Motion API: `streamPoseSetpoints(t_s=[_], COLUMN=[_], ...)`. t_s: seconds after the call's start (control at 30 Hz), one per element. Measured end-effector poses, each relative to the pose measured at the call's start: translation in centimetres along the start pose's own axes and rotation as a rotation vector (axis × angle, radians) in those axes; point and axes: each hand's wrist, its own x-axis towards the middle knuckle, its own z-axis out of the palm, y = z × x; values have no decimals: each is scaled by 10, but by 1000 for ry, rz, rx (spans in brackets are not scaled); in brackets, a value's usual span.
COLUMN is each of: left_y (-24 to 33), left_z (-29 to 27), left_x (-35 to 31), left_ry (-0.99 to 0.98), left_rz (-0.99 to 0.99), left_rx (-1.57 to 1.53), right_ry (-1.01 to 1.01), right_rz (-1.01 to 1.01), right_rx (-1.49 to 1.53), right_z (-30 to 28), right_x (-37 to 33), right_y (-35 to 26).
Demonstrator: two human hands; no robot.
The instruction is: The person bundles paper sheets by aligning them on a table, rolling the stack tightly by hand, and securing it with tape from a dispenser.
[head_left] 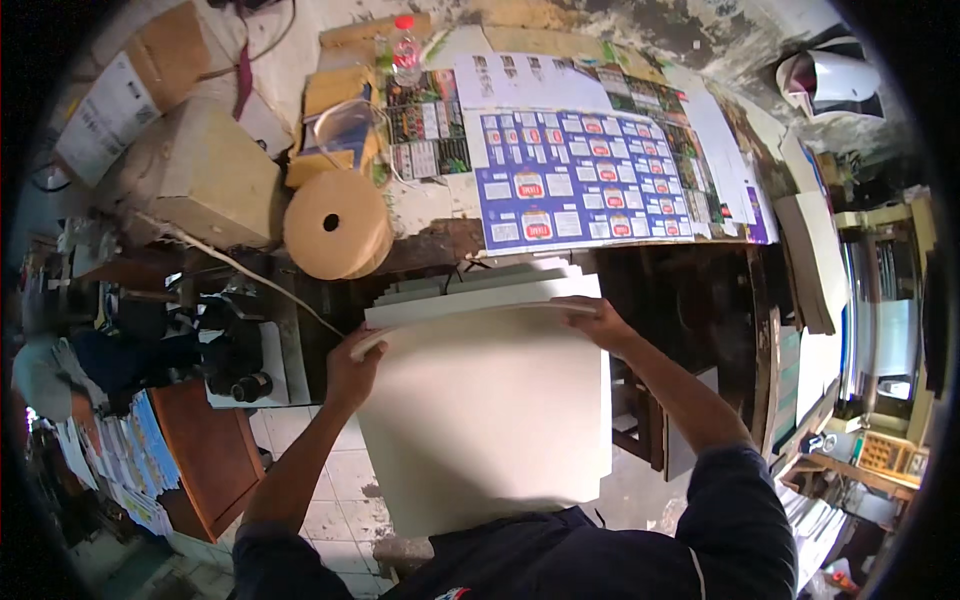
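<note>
A thick batch of large cream paper sheets (490, 400) lies in front of my body, its far edge bowed upward. My left hand (355, 365) grips the far left corner, with the thumb on top and the fingers underneath. At the far right corner, my right hand (595, 322) pinches the same batch. Beneath and beyond it, more white sheets (500, 287) show in a stack with uneven, stepped edges. The near edge of the batch reaches my dark shirt. What supports the stack is hidden.
Beyond the stack stands a worktable with a blue printed sheet (585, 180), a brown tape roll (338, 224) and a clear red-capped bottle (405, 55). A worn box (205, 175) sits at left. A brown wooden panel (205, 450) and piled papers stand lower left. Grey boards (812, 260) lean at right.
</note>
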Motion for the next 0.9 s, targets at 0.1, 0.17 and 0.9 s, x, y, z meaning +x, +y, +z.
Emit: streamPoseSetpoints(t_s=[0.1,0.17,0.9], left_y=[20,38,-26], left_z=[11,20,18], left_x=[-21,-33,5], left_ry=[61,94,113], left_rz=[128,225,-69], left_rx=[300,451,527], right_ry=[46,95,389], right_rz=[-196,-297,-185], right_rx=[-395,-604,-711], right_z=[34,57,26], right_x=[-27,-38,13], right_y=[-32,-31,14])
